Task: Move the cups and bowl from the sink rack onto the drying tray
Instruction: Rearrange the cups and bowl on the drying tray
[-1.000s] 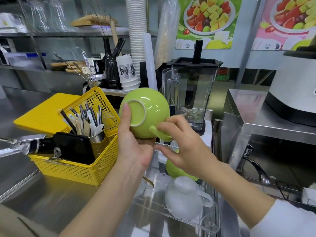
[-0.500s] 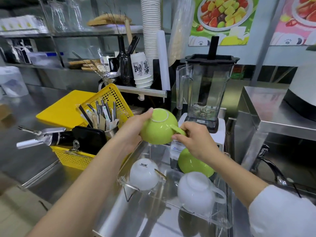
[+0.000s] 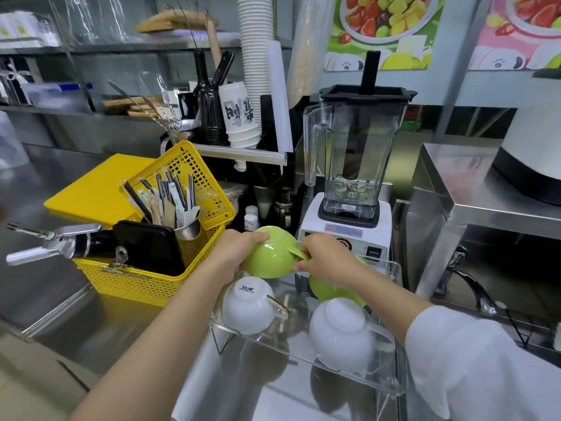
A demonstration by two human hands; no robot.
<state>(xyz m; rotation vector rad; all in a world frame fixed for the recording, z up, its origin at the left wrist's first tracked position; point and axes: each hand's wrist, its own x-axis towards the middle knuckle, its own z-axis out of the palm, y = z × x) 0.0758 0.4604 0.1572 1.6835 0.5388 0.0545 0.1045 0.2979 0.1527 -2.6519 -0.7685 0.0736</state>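
- Head view, centre of the frame: both hands hold one green cup [image 3: 270, 255], turned upside down, just above the far left corner of the clear acrylic drying tray [image 3: 303, 344].
- Left hand [image 3: 235, 253] cups the bowl of the green cup, with the thumb on its upturned base; right hand [image 3: 326, 259] pinches the green handle.
- Already inverted on the tray: a white cup with a gold-edged handle [image 3: 247, 308] at the near left, a second white cup [image 3: 343, 334] at the near right, and a green piece [image 3: 328, 291] behind it, partly hidden by the right wrist, so I cannot tell cup from bowl.
- Risk, as I judge it: the open spot is tight. Lowered carelessly, the green cup could knock the white cup just below it, chipping a rim or pushing that one toward the tray's edge.
- The handle points toward the green piece; a turn while setting down could strike it.
- The tray stands on thin legs over the steel counter [image 3: 91, 323]; a heavy landing at the corner might rock it.
- The blender base [image 3: 346, 235] stands right behind, leaving little room for the hands to pull away.
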